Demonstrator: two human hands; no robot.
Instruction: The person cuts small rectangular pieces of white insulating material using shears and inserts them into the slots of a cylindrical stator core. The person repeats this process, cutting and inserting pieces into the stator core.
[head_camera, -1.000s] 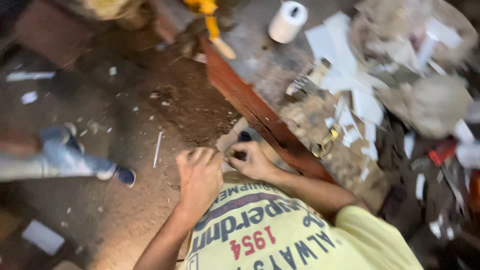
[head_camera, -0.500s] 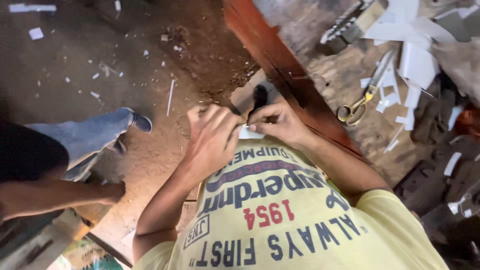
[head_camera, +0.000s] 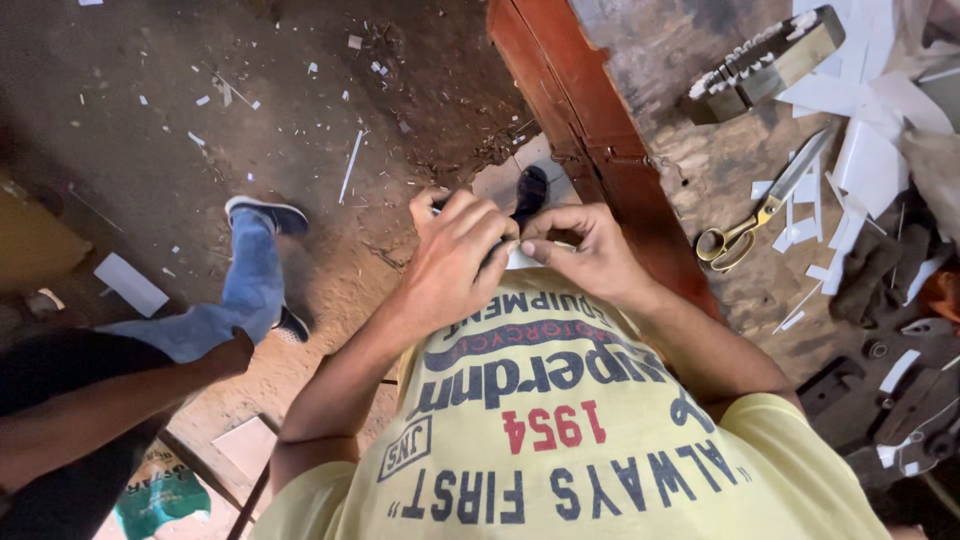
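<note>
- Dirt floor (head_camera: 200, 130) fills the left half of the view, brown and dusty, strewn with white slivers and small chips; a loose heap of debris lies against the foot of the bench.
- Workbench (head_camera: 720, 180) on the right, worn grey-brown top with a red-brown wooden front edge (head_camera: 590, 130) running diagonally from the top centre downward.
- On the bench top: brass-handled scissors (head_camera: 760, 215) near the front edge, white cut scraps (head_camera: 860, 110) toward the far right corner, a block with a white toothed strip (head_camera: 765, 60) at the far edge, dark metal parts at the right edge.
- Another person's leg (head_camera: 235, 300) in blue jeans and a dark shoe stands on the floor at left; a bare forearm (head_camera: 110, 400) reaches across lower left.
- Left hand (head_camera: 455, 265) held in front of the yellow shirt (head_camera: 560, 430), fingers curled in, knuckles up, closed around something mostly hidden.
- Right hand (head_camera: 585, 245) just beside it, fingertips meeting the left hand's, thumb and forefinger pinched.
- Small dark piece (head_camera: 528, 192) with a white sheet behind it sits between the two hands, just off the bench's front edge; which hand bears it, cannot tell.
</note>
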